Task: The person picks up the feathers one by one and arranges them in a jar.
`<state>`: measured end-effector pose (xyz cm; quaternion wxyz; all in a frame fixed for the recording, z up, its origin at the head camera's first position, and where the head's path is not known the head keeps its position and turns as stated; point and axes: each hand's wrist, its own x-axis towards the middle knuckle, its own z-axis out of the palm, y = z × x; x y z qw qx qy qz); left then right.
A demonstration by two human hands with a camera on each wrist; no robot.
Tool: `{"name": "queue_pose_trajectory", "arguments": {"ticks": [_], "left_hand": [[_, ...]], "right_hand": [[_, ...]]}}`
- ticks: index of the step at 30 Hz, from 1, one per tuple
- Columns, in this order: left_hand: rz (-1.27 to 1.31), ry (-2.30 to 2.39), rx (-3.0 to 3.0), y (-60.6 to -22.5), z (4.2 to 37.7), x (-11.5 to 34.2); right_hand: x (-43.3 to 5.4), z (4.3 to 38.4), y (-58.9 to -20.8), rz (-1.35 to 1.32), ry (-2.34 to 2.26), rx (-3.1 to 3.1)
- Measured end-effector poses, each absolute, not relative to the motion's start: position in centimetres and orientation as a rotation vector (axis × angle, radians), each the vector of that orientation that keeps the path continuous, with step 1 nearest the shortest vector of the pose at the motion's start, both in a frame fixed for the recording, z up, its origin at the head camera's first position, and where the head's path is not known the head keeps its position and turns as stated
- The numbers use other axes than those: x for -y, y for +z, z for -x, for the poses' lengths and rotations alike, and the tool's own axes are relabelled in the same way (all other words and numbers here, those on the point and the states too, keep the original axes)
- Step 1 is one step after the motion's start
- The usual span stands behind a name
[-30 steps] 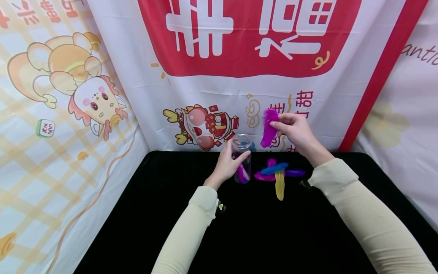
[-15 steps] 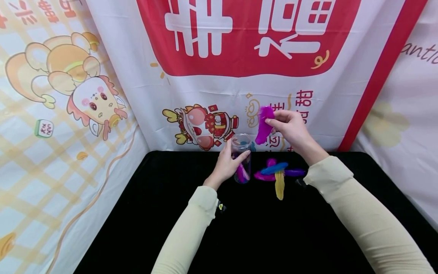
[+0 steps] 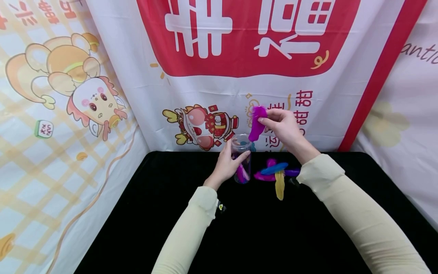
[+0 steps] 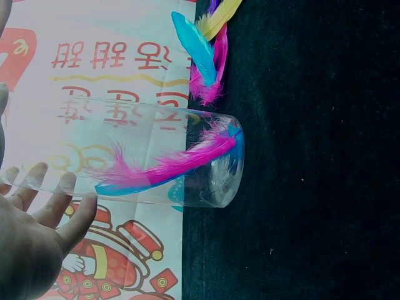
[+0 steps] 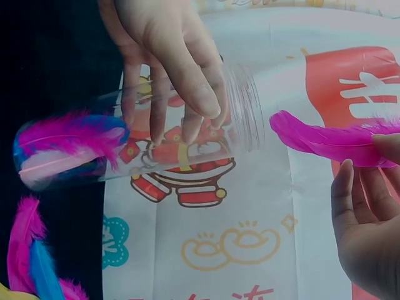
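My left hand point(image 3: 226, 163) grips a clear jar point(image 3: 243, 167) around its upper part, and the jar stands upright on the black table. Inside it, near the bottom, lie a magenta feather point(image 4: 194, 156) and a blue feather point(image 4: 125, 189); a pale pink one point(image 5: 59, 164) shows in the right wrist view. My right hand point(image 3: 284, 125) pinches a magenta feather point(image 3: 257, 123) between thumb and fingers. Its lower tip hangs just above and to the right of the jar's open mouth point(image 3: 241, 140).
Right of the jar several loose feathers lie in a pile on the black table point(image 3: 191, 228): a blue feather point(image 3: 275, 168), a yellow feather point(image 3: 280, 186), a magenta feather point(image 3: 261, 176) and a purple feather point(image 3: 292, 172). A printed cloth point(image 3: 202, 91) hangs behind the table.
My right hand has moved left with the magenta feather, from above the feather pile to close by the jar's mouth. The left hand and the jar have stayed put.
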<state>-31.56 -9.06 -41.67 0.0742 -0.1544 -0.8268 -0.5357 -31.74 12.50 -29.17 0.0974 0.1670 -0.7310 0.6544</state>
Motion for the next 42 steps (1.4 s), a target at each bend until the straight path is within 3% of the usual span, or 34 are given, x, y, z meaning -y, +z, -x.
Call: {"name": "queue_pose_trajectory", "arguments": {"ticks": [42], "left_hand": [[0.51, -1.589, 2.47, -41.8, 31.4, 9.2]], "right_hand": [[-9.4, 32.6, -31.9, -0.571, 1.894, 2.413]]}}
